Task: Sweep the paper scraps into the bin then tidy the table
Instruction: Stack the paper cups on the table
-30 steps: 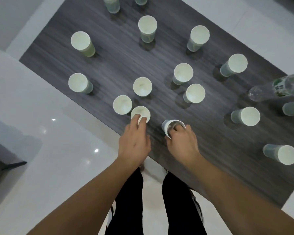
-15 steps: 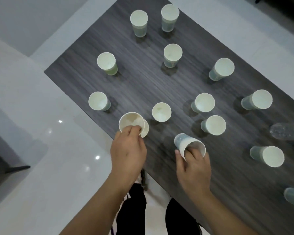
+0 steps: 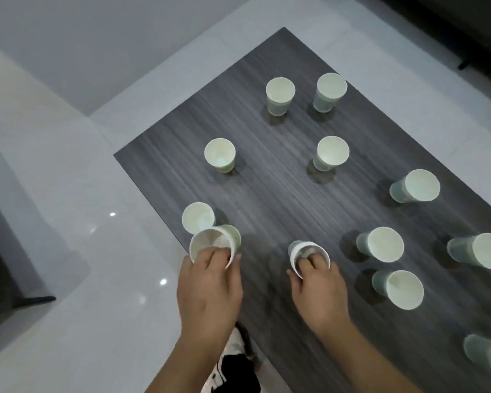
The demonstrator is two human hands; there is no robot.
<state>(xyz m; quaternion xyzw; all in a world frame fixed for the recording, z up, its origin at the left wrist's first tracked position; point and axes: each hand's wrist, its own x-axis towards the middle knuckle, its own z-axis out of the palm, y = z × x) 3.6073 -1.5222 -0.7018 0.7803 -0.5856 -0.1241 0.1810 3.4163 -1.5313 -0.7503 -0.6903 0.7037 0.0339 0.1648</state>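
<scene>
The left hand holds a paper cup by its rim, with fingers dipped inside and the thumb on the outside. This cup is tipped toward the person and sits near the front left edge of the dark tabletop. It is just beside another cup that stands on the edge. The right hand holds a second cup the same way, fingers in and thumb out. So each grip is closed on a cup.

More cups stand all over the tabletop, like one in the middle and one further right. I see no paper scraps and no bin here. It looks like the tidy-up part, where the cups get gathered.

To do it well, I think each held cup should go straight down into a standing cup, so they make a stack. The left cup is very close to the one on the edge, so it should move slowly. A bump could knock that cup onto the floor. The rims are thin, so a soft pinch is best, not a hard squeeze. Lifting a little first helps the cup clear its neighbours.
</scene>
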